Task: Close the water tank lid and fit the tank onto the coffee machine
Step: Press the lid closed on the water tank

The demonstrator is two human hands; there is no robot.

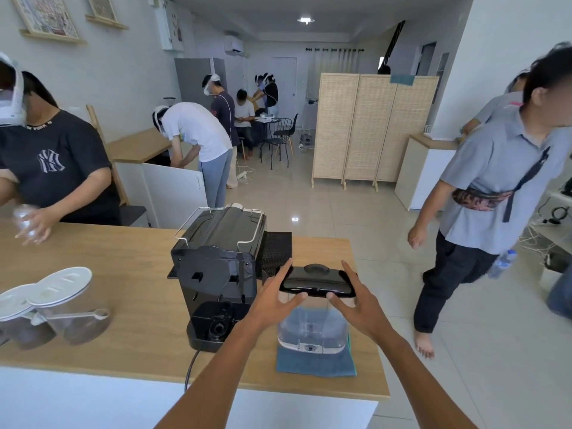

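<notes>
A clear water tank [312, 329] with some water stands upright on a blue cloth [315, 363] at the right of the wooden counter. Its black lid [317, 281] lies flat across the tank's top. My left hand [272, 300] touches the lid's left end, fingers spread, thumb at the front edge. On the lid's right end rests my right hand [356, 300], fingers spread the same way. To the left stands the black coffee machine [219, 267], its back towards me, with the empty tank seat [216, 328] at its base.
Two lidded jars [62, 308] with a scoop stand at the counter's left. A black mat [277, 249] lies behind the machine, and its cord [192, 363] hangs over the front edge. One person works at the counter's far left; another walks past on the right.
</notes>
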